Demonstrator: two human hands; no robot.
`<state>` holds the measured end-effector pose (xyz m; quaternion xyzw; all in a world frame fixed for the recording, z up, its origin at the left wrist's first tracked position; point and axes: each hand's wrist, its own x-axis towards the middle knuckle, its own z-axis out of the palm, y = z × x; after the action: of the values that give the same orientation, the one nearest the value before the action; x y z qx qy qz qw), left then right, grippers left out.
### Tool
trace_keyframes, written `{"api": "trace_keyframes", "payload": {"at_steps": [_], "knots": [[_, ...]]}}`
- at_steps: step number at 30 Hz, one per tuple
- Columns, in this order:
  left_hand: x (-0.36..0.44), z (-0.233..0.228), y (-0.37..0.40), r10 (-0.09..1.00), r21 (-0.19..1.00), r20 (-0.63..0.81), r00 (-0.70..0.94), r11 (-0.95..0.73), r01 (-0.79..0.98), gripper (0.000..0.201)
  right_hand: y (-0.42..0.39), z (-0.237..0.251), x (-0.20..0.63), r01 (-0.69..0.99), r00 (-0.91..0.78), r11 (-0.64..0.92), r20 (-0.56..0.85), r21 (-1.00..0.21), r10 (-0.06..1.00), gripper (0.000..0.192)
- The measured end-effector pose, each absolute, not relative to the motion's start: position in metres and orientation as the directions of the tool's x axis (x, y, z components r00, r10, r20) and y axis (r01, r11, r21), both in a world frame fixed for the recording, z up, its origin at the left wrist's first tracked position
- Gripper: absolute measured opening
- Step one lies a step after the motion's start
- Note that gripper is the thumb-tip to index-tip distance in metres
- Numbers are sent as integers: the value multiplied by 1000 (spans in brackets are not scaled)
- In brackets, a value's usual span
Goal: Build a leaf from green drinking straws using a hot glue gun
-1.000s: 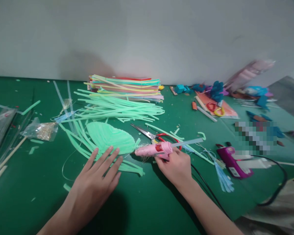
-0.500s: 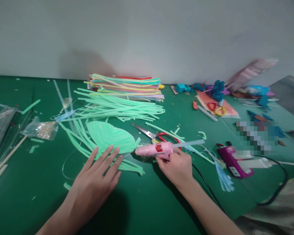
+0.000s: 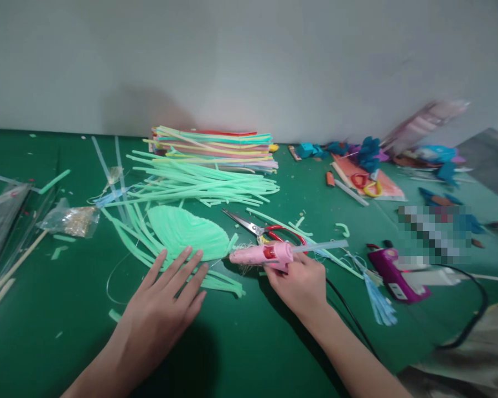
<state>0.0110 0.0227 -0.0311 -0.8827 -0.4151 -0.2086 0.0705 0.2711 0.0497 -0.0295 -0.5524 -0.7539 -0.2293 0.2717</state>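
My right hand grips a pink hot glue gun, its nozzle pointing left and a clear glue stick poking out of its back. Near the nozzle lies a mint-green leaf made of pipe cleaners, with a short stem at its right end. My left hand is spread, fingers apart, with its fingertips over the leaf's lower edge and some loose green pipe cleaners. Behind the glue gun rest red-handled scissors, partly hidden by it.
Green pipe cleaners are piled behind the leaf, with a multicoloured bundle against the wall. At right lie a purple glue gun, a black cord and a blue tassel. A small plastic bag sits left.
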Motion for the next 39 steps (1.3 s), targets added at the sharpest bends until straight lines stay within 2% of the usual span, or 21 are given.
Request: {"api": "trace_keyframes", "payload": {"at_steps": [10,16,21,24,28,33,39], "knots": [[9,-31,22,705,36,411,578,-646,762,34,50,-29,271,957,-238,287,665,38,708,32],[10,-32,21,708,40,411,574,-643,765,33,49,-27,269,944,-253,329,656,7,711,22],[11,-30,21,733,82,414,540,-620,780,38,49,-29,271,958,-222,288,647,5,729,27],[12,-29,21,743,96,412,526,-610,786,42,49,-30,270,951,-229,309,646,-11,728,21],[12,-29,20,741,76,397,542,-615,785,40,48,-29,269,934,-268,356,637,-11,723,18],[11,-30,21,740,78,396,544,-617,783,38,48,-29,269,945,-236,326,648,-19,724,19],[11,-30,20,738,65,387,553,-620,782,37,47,-30,266,931,-266,364,644,-21,717,17]]}}
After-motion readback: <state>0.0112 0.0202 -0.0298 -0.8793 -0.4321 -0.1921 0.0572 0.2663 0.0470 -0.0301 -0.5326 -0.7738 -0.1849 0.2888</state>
